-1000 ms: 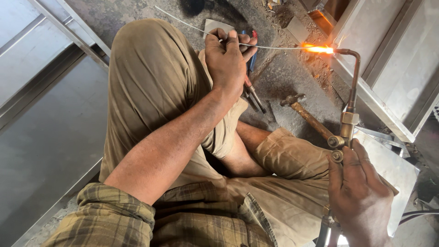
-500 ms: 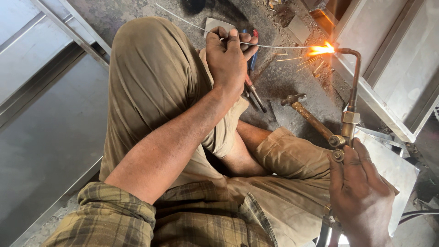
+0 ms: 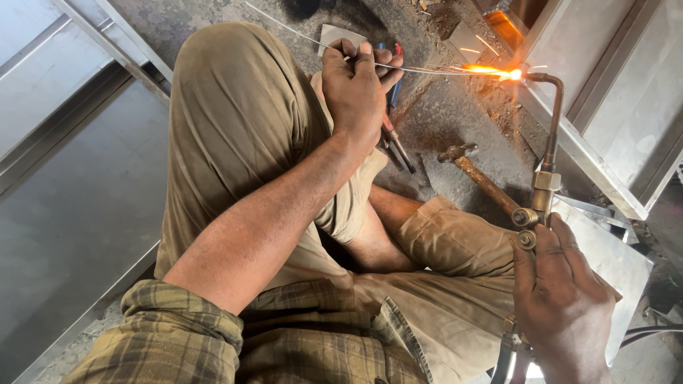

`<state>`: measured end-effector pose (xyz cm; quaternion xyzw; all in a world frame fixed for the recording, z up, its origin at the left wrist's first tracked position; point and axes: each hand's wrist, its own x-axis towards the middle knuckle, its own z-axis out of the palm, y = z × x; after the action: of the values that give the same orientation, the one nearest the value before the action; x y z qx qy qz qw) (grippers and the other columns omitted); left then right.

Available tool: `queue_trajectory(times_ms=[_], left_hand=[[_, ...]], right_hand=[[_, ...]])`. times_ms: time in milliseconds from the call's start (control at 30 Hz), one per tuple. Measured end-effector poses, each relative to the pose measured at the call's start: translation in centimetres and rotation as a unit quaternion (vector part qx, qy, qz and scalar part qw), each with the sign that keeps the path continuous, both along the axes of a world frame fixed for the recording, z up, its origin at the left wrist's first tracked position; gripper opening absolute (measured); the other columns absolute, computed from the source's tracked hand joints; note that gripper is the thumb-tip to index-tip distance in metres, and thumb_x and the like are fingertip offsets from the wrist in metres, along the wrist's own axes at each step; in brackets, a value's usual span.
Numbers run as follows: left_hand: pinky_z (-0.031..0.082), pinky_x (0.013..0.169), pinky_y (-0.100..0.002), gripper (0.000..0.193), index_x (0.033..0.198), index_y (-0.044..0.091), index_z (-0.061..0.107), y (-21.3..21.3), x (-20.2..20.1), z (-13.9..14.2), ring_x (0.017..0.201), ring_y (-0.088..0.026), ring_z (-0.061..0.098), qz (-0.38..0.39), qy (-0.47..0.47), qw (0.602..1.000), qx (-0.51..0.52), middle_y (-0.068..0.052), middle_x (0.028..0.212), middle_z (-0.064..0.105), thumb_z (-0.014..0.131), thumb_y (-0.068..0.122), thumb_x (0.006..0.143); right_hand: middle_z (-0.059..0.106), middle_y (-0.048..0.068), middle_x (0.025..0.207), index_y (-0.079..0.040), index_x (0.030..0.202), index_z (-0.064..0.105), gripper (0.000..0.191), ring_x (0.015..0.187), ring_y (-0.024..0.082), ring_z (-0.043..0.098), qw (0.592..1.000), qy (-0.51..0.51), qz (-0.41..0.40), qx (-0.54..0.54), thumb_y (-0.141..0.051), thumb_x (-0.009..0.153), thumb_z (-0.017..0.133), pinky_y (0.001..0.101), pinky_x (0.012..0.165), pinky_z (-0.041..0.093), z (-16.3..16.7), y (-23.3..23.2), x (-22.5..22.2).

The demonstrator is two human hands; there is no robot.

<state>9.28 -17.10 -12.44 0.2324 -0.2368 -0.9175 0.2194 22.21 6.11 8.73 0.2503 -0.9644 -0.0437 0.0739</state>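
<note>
My left hand [image 3: 356,89] pinches a thin metal filler rod [image 3: 427,70] that runs right to a bright orange flame [image 3: 494,71]. My right hand [image 3: 562,306] grips the brass gas torch [image 3: 546,171] by its handle at the lower right; the torch's curved neck rises and bends left to the flame. Sparks fly off where rod tip and flame meet, at the edge of a steel frame [image 3: 569,142]. I sit on the ground with my left knee [image 3: 242,107] raised and my right leg [image 3: 441,242] folded under.
A hammer [image 3: 477,174] with a wooden handle lies on the concrete between my leg and the frame. Pliers [image 3: 395,139] with red and blue grips lie under my left hand. Sheet-metal panels [image 3: 64,178] fill the left side, and a metal sheet [image 3: 612,256] lies at the right.
The flame at the rod tip has flared and now throws more sparks. Both hands have held nearly the same position.
</note>
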Motion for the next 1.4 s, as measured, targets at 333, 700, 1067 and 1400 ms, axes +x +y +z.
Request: queue_trajectory(times_ms=[333,700,1067,1400], left_hand=[[0.064,0.093,-0.052,0.009,0.107,0.008,0.037,0.0,-0.1,-0.1,0.089,-0.024,0.07,0.01,0.008,1.0,0.004,-0.01,0.094,0.06,0.045,0.005,0.108],[0.064,0.095,-0.052,0.009,0.107,0.008,0.037,0.0,-0.1,-0.6,0.091,-0.024,0.07,0.008,0.007,1.0,-0.008,-0.01,0.095,0.06,0.045,0.006,0.109],[0.064,0.09,-0.049,0.009,0.108,0.009,0.038,0.3,-0.4,-0.8,0.09,-0.024,0.07,0.018,0.0,1.0,-0.008,-0.009,0.094,0.061,0.045,0.005,0.107],[0.064,0.089,-0.05,0.01,0.106,0.009,0.037,0.3,-0.6,-0.8,0.087,-0.024,0.071,0.02,-0.002,1.0,-0.006,-0.01,0.091,0.061,0.046,0.006,0.108]], right_hand=[[0.07,0.03,0.121,0.008,0.118,0.07,0.034,0.089,0.039,0.075,1.0,-0.002,0.0,-0.01,-0.007,0.089,0.077,0.0415,0.069,0.061,0.2,-0.5,-0.1],[0.075,0.02,0.112,0.003,0.118,0.073,0.028,0.081,0.029,0.075,0.997,-0.028,-0.067,-0.008,-0.01,0.094,0.076,0.0379,0.066,0.06,0.8,-1.4,0.4],[0.074,0.021,0.112,0.004,0.118,0.072,0.029,0.084,0.032,0.075,0.999,-0.018,-0.041,-0.016,-0.01,0.093,0.077,0.0389,0.069,0.06,0.7,-1.6,0.5],[0.074,0.019,0.114,0.002,0.12,0.072,0.028,0.089,0.032,0.075,0.999,-0.01,-0.04,-0.021,-0.011,0.095,0.078,0.0391,0.073,0.06,0.4,-1.2,0.7]])
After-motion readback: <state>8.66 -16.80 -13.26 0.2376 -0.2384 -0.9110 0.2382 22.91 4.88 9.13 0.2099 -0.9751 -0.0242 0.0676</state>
